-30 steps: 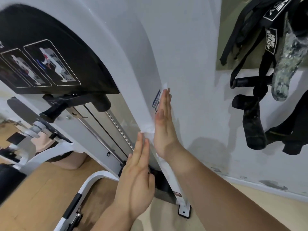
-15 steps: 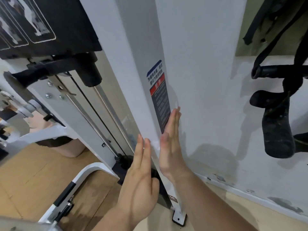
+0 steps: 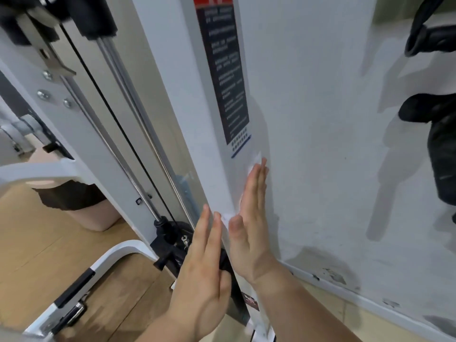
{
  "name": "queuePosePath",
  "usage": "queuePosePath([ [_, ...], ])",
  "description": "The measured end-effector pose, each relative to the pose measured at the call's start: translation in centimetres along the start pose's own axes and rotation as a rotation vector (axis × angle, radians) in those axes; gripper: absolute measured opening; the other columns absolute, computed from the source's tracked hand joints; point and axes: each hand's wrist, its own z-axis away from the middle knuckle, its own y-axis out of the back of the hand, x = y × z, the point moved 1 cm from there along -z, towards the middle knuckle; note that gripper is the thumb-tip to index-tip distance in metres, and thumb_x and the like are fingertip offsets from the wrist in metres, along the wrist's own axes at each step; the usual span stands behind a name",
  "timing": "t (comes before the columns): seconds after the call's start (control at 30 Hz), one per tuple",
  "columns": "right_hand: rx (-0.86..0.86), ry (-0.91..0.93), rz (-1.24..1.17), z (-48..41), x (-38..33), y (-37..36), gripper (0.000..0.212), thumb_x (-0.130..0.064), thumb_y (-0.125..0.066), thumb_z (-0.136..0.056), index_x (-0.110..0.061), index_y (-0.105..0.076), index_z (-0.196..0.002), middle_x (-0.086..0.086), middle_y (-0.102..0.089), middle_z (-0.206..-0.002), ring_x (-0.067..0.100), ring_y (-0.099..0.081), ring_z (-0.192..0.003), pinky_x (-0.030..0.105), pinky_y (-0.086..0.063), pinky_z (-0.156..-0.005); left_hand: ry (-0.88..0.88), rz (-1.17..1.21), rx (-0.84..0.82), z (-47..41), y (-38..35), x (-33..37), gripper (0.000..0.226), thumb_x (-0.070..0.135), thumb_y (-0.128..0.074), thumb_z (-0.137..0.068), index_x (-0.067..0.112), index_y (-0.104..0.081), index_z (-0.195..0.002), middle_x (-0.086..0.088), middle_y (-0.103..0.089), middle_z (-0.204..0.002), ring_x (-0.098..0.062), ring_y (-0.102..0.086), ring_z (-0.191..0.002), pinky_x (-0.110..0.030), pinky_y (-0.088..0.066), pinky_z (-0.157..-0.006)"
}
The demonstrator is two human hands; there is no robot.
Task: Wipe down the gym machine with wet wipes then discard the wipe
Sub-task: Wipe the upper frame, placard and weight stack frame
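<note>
By scuffed wall [image 3: 320, 119] | left grip [image 3: 204, 275] flat at post [image 3: 180, 70] | right grip [image 3: 251, 218] flat, pressing wipe [image 3: 256, 160]

- The gym machine's white metal upright post [image 3: 197, 119] stands mid-view, with the white plaster wall [image 3: 333, 119] just to its right.
- A long dark printed label [image 3: 224, 82] sits on the post's wall-side face, above the right hand [image 3: 251, 218].
- That hand lies flat on the post over a thin white wet wipe [image 3: 256, 160], which shows past the fingertips.
- The left hand [image 3: 204, 267] lies flat just left of it, on the post's other side.
- Bare steel guide rods [image 3: 137, 99] run left of the post.
- A pale pink plastic bin [image 3: 81, 213] stands on the tan wooden floor [image 3: 29, 243], far left.
- Black padded handles [image 3: 441, 149] hang on the wall, far right.
</note>
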Motion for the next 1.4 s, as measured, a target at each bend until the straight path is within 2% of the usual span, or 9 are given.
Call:
queuePosePath([
  [0.27,0.043,-0.077,-0.074,2.6,8.0,-0.5,0.107,-0.091,-0.009,-0.084,-0.019,0.013,-0.159,-0.008,0.019,-0.169,0.008,0.019,-0.156,0.052,0.003,-0.128,-0.031,0.007,0.081,3.1,-7.2,-4.1,0.104,-0.003,-0.048,-0.078,0.03,0.002,-0.162,0.001,0.003,-0.171,-0.013,-0.002,-0.157,-0.009,-0.01,-0.118],
  [0.43,0.059,0.253,0.031,-2.0,4.0,0.0,0.111,-0.086,-0.003,-0.086,-0.006,0.006,-0.162,0.007,0.014,-0.171,0.016,0.018,-0.157,0.046,0.008,-0.128,-0.091,0.002,0.192,2.5,-9.0,-5.5,0.089,0.008,-0.037,-0.084,0.03,0.0,-0.162,0.01,0.004,-0.17,-0.012,-0.003,-0.157,-0.012,-0.009,-0.12],
  [0.53,0.002,0.373,0.174,0.8,6.3,-0.4,0.108,-0.082,-0.004,-0.089,-0.002,0.006,-0.161,0.012,0.014,-0.171,0.02,0.017,-0.158,0.049,0.006,-0.128,-0.088,0.035,0.283,2.2,-9.8,-5.4,0.084,0.006,-0.04,-0.082,0.02,-0.018,-0.162,0.004,-0.01,-0.169,-0.012,-0.011,-0.156,-0.017,-0.014,-0.122],
  [0.63,-0.065,0.334,0.215,3.6,10.4,-0.1,0.109,-0.085,-0.009,-0.089,-0.005,0.011,-0.161,0.009,0.018,-0.171,0.02,0.019,-0.157,0.056,0.0,-0.127,-0.051,0.173,0.401,2.6,-10.9,-5.0,0.081,-0.004,-0.04,-0.079,0.021,-0.034,-0.157,0.009,-0.024,-0.166,-0.008,-0.019,-0.154,-0.033,-0.024,-0.123],
  [0.73,-0.07,0.236,0.153,2.0,9.7,0.5,0.116,-0.093,-0.006,-0.08,-0.012,0.016,-0.16,0.001,0.024,-0.169,0.01,0.024,-0.155,0.05,0.005,-0.128,-0.032,0.267,0.393,3.3,-11.2,-5.0,0.084,-0.003,-0.038,-0.081,0.035,-0.029,-0.156,0.027,-0.017,-0.164,-0.001,-0.013,-0.153,-0.048,-0.029,-0.122],
  [0.87,0.028,0.298,0.071,-0.8,4.4,0.1,0.113,-0.091,-0.003,-0.081,-0.013,0.01,-0.163,-0.001,0.018,-0.171,0.006,0.022,-0.154,0.039,0.012,-0.128,-0.095,0.198,0.356,3.4,-10.9,-5.9,0.088,-0.002,-0.04,-0.081,0.04,-0.025,-0.157,0.026,-0.013,-0.165,0.0,-0.01,-0.153,-0.033,-0.02,-0.123],
  [0.97,0.022,0.379,0.13,0.5,5.8,-0.4,0.106,-0.084,-0.004,-0.088,-0.01,0.008,-0.163,0.001,0.015,-0.172,0.008,0.02,-0.156,0.045,0.007,-0.129,-0.125,0.151,0.339,3.8,-11.0,-7.0,0.088,-0.004,-0.043,-0.081,0.036,-0.029,-0.158,0.021,-0.016,-0.166,-0.003,-0.015,-0.154,-0.012,-0.016,-0.118],
  [1.2,-0.036,0.002,0.11,12.6,18.7,-2.5,0.097,-0.087,-0.008,-0.089,-0.024,0.018,-0.159,-0.013,0.025,-0.168,0.007,0.021,-0.155,0.052,0.0,-0.129,-0.109,0.069,0.27,6.5,-14.5,-8.4,0.084,-0.002,-0.045,-0.082,0.027,-0.027,-0.159,0.015,-0.01,-0.168,-0.006,-0.012,-0.155,-0.01,-0.014,-0.118],
  [1.4,-0.058,-0.027,0.055,11.4,16.3,-1.9,0.103,-0.092,-0.002,-0.082,-0.025,0.019,-0.158,-0.012,0.029,-0.166,-0.001,0.027,-0.151,0.041,0.011,-0.128,-0.081,-0.027,0.171,8.9,-16.4,-9.7,0.084,0.001,-0.046,-0.079,0.026,-0.032,-0.157,0.016,-0.004,-0.169,0.01,-0.016,-0.148,-0.028,-0.044,-0.103],
])
